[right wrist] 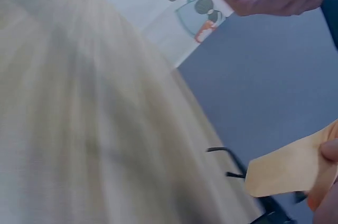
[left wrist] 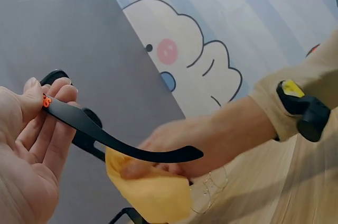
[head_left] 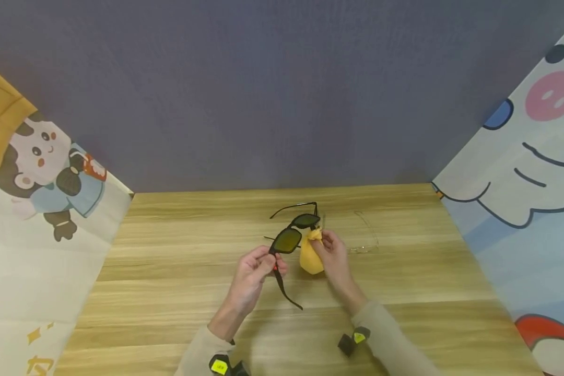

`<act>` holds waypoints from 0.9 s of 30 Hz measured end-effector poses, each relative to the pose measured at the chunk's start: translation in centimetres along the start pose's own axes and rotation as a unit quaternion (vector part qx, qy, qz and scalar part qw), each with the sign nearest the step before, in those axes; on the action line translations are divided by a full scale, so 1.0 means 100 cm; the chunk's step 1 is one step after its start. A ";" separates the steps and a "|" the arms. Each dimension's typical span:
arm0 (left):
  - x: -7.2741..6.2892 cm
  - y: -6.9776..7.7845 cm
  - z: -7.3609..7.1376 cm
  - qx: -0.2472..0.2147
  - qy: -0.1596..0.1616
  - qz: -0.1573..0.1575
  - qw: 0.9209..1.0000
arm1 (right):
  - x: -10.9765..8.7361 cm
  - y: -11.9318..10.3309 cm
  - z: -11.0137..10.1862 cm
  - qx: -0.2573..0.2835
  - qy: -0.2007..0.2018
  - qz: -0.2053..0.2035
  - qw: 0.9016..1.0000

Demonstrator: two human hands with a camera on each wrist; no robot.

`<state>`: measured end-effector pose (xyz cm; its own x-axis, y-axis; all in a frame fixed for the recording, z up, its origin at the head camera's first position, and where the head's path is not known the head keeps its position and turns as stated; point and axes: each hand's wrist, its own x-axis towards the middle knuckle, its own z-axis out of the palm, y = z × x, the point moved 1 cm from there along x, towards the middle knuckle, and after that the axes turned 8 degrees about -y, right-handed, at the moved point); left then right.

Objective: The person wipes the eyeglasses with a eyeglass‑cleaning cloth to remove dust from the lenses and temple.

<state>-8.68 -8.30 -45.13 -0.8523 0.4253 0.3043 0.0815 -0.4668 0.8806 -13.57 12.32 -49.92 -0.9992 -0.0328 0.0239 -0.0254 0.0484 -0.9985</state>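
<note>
My left hand (head_left: pixel 251 277) pinches black sunglasses (head_left: pixel 286 241) near the hinge of one temple. Their dark lenses face up, and the held temple (left wrist: pixel 111 137) carries a small orange mark. Between the thumb and fingers of my right hand (head_left: pixel 336 261) is a yellow cloth (head_left: pixel 312 258), bunched and hanging down beside the lenses. Whether the cloth touches a lens I cannot tell. Behind the sunglasses are thin black temples (right wrist: pixel 222 150), seemingly of another pair on the table; its front is mostly hidden.
Thin wire-framed glasses (head_left: pixel 359 250) lie on the wooden table (head_left: pixel 169 292), to the right of my right hand. A grey panel (head_left: pixel 282 94) rises along the table's far edge. Cartoon-printed walls (head_left: pixel 19 271) stand at the left and right sides.
</note>
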 end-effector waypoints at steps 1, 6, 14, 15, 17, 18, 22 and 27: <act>0.000 0.000 0.000 0.000 0.002 -0.007 1.000 | 0.002 -0.003 -0.001 -0.001 0.006 -0.007 1.000; 0.001 -0.001 0.002 -0.004 0.006 -0.020 1.000 | 0.009 -0.015 -0.004 -0.006 0.029 -0.042 0.999; 0.001 -0.004 0.004 0.003 -0.005 0.001 1.000 | 0.002 -0.010 0.001 -0.001 0.010 -0.034 0.999; 0.001 -0.003 0.004 0.004 -0.006 0.001 1.000 | 0.000 -0.007 0.002 0.002 0.004 -0.030 1.000; 0.001 -0.002 0.004 0.006 -0.006 0.003 1.000 | -0.004 -0.002 0.004 0.008 -0.011 -0.019 1.000; 0.001 -0.001 0.003 0.008 -0.007 0.005 1.000 | -0.006 0.002 0.005 0.010 -0.018 -0.013 1.000; 0.001 0.002 0.001 0.016 -0.005 0.017 1.000 | -0.014 0.011 0.008 0.009 -0.035 -0.001 0.999; 0.003 0.003 -0.001 0.011 -0.001 0.017 1.000 | -0.014 0.016 0.008 0.007 -0.041 0.000 0.999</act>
<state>-8.91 -8.38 -44.78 -0.8476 0.4117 0.3349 0.1219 -0.4632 0.8778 -12.13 11.60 -51.55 -0.9932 -0.1150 0.0200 -0.0241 0.0345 -0.9991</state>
